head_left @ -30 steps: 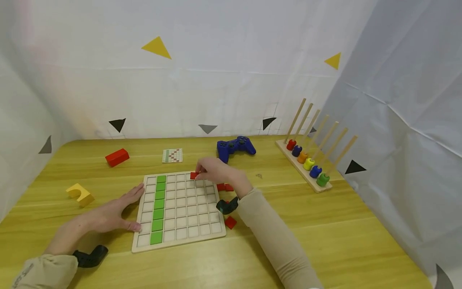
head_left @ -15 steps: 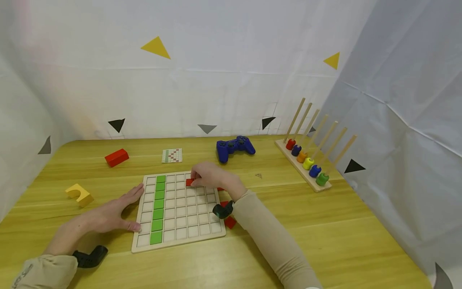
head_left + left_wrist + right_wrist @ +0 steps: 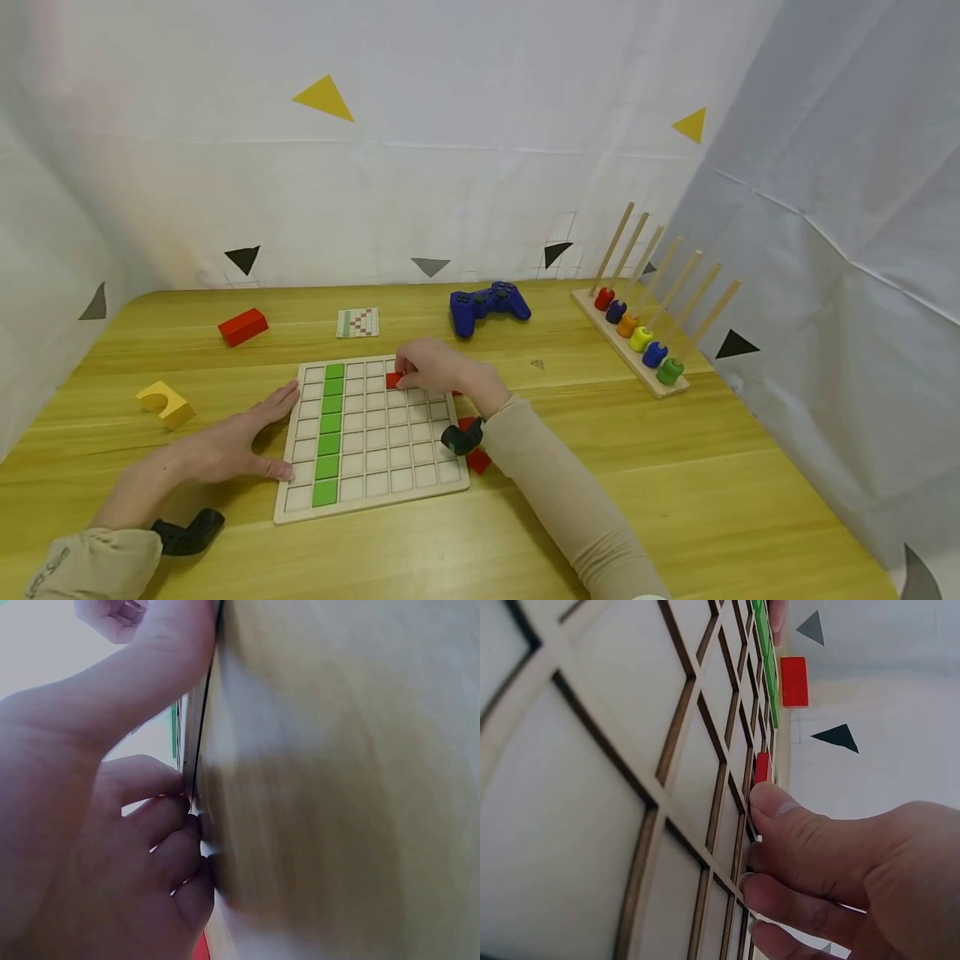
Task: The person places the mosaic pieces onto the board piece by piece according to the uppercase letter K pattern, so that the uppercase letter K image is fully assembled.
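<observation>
One counter point(image 3: 675, 500) carries a grid board point(image 3: 371, 467) with a green tile column point(image 3: 328, 433) at its 9 o'clock side. Left hand point(image 3: 225, 446) lies flat, fingers straight, bracing the board's 9 o'clock edge. Right hand point(image 3: 438, 367) pinches a red tile point(image 3: 392, 380) with curled fingertips, near the board's 12 o'clock edge. Judgement: square the tile to its cell, lower level, release once flush. Spare red tiles point(image 3: 477, 460) sit at the board's 4 o'clock corner.

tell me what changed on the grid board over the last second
The right hand carried the red tile down and slightly left, from the top row of the grid board into the second row, where its fingertips press it. The left hand stayed flat at the board's left edge; the green tiles did not move.
</observation>
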The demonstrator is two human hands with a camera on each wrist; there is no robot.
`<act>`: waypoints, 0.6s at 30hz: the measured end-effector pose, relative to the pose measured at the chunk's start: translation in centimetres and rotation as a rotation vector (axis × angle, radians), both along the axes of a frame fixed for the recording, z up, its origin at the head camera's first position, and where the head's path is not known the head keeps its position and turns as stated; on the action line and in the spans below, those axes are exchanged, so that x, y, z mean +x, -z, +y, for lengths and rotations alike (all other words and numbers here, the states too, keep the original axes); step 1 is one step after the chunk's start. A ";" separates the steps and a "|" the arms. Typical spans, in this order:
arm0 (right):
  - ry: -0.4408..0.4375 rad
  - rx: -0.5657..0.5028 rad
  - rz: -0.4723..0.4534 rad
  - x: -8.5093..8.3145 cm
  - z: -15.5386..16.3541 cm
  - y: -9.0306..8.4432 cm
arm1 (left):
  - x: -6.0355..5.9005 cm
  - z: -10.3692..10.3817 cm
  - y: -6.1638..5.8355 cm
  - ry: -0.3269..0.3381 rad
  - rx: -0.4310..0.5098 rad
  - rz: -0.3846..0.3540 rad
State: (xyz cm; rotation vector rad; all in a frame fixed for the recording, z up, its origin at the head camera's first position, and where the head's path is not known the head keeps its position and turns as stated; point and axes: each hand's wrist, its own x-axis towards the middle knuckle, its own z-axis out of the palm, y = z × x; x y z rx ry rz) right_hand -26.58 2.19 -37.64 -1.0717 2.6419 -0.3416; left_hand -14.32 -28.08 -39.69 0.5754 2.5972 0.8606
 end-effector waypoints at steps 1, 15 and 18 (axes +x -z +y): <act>-0.001 -0.001 0.001 0.0 0.0 0.0 | 0.0 0.0 0.0 0.000 0.001 -0.001; 0.009 -0.012 -0.014 0.2 0.0 0.0 | 0.1 0.1 0.1 0.002 0.010 0.017; 0.011 -0.015 -0.016 0.1 0.0 0.0 | 0.0 0.1 0.1 0.002 0.005 0.020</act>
